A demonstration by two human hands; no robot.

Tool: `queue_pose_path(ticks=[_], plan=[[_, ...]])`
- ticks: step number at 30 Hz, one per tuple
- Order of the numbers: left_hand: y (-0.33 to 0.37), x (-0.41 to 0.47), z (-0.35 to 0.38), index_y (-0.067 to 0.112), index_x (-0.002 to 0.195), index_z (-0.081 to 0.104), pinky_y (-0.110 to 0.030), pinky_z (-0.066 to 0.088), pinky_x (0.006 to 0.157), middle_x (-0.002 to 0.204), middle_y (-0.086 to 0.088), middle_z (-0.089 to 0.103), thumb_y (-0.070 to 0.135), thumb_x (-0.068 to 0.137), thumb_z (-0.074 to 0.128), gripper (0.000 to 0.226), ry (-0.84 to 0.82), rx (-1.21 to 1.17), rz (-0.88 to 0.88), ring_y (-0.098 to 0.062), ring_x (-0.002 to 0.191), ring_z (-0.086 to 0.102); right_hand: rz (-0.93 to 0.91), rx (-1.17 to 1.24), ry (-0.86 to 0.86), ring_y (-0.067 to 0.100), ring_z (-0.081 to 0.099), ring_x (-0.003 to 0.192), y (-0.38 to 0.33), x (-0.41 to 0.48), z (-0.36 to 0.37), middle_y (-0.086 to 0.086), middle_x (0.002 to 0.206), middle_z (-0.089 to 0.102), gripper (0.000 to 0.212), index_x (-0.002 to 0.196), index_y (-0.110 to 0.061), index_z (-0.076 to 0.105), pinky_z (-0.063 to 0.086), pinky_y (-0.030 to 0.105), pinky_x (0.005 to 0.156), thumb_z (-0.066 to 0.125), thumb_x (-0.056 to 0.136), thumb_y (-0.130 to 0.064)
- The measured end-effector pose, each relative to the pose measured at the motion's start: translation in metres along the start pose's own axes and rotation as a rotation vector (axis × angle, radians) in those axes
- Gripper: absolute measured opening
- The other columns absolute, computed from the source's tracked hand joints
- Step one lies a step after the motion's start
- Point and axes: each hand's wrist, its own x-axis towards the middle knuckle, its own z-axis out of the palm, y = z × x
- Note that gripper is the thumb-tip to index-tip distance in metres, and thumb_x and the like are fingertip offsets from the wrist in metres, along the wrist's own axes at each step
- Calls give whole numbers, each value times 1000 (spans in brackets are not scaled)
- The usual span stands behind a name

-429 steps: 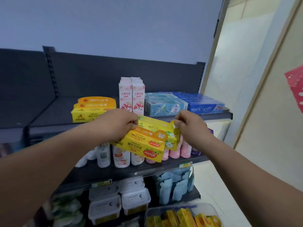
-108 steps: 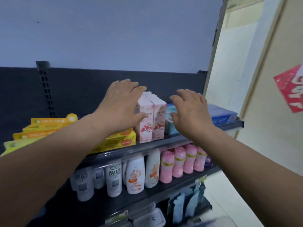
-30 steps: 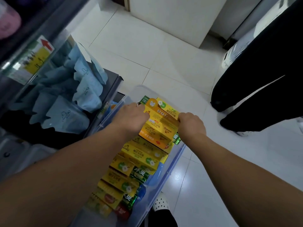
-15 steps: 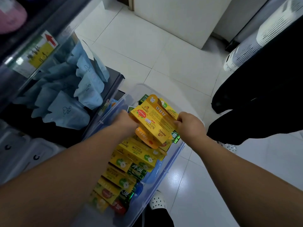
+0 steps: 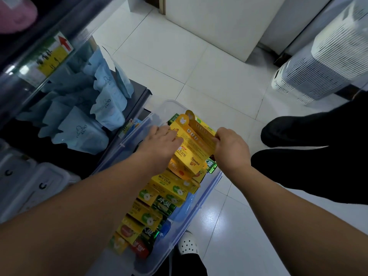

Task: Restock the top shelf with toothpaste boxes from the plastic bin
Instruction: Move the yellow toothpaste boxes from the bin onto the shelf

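Note:
I look down into a clear plastic bin (image 5: 207, 192) on the floor, filled with several yellow and green toothpaste boxes (image 5: 169, 190). Above its far end I hold a small stack of yellow toothpaste boxes (image 5: 194, 140) between both hands. My left hand (image 5: 161, 142) grips the stack's left end, fingers over the top. My right hand (image 5: 229, 146) pinches its right end. The top shelf is out of view.
Lower shelves stand at the left with blue pouches (image 5: 89, 116) and white lidded containers (image 5: 39, 184). Another person's dark trouser legs (image 5: 318, 156) are close on the right. A white slatted appliance (image 5: 326, 62) stands at the back right. My white shoe (image 5: 188, 245) is beside the bin.
The stack has risen a little out of the bin and tilted flatter between my hands. Seconds ago my hands were up at the top shelf.

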Motion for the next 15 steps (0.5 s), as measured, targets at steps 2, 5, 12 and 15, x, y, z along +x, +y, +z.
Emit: queue_pose_path(ticks=[2,5,12,15], plan=[[-1,-4,3,22,137,39,-44,21,105,131,-8,42,13,83,55,57,49,55,3,-29,126,29,-16,1,25,24,47,74,0,-1,-2,2,80,49,18,85,-15,51,33,31,60,44,99,-22],[-8,-13,4,22,127,48,-41,25,100,124,-5,45,23,86,54,42,28,-4,-27,-25,121,34,-26,10,55,25,49,76,-1,-2,-9,3,81,50,20,88,-13,55,34,32,60,44,100,-24],[-21,-37,-36,23,98,43,-37,40,77,109,-3,59,21,82,56,21,-100,-319,-230,-25,95,54,-52,24,98,27,50,75,-20,-5,-43,5,81,52,19,89,-10,56,36,32,61,46,99,-22],[-25,-56,-55,25,100,45,-31,41,65,106,3,58,37,83,64,27,-110,-542,-375,-18,86,52,-78,42,86,29,51,75,-32,-9,-63,7,83,54,17,87,-10,55,40,34,62,46,98,-20]])
